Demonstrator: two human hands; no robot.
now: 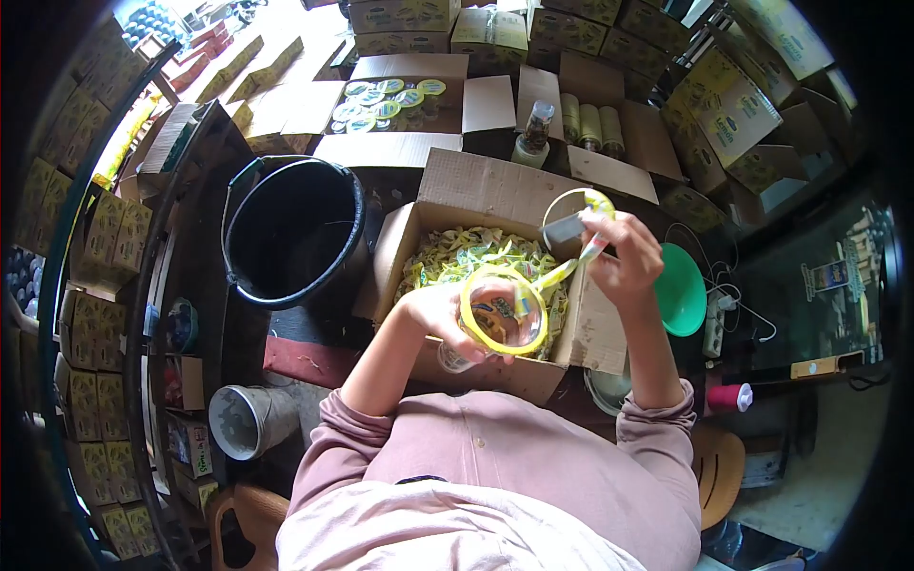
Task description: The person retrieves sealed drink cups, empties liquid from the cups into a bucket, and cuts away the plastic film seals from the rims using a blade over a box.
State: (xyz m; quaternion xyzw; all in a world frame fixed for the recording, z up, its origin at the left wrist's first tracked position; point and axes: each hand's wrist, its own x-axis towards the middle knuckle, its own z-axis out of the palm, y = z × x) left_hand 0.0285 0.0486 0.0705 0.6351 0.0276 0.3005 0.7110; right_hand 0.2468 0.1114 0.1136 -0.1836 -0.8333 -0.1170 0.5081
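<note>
My left hand is wrapped round a clear plastic jar, its round end with a yellow rim facing up at me. A strip of yellow printed tape runs from that rim up to my right hand. The fingers of my right hand are closed on a roll of tape, with a grey flat piece beside its ring. Below both hands stands an open cardboard box, filled with small yellow wrapped packets. What the jar holds is hard to make out.
A black bucket stands left of the box, and a green bowl lies to the right. Behind are a box of round yellow-edged lids, a box with several jars, and stacked cartons. A pink thread spool sits near white cables.
</note>
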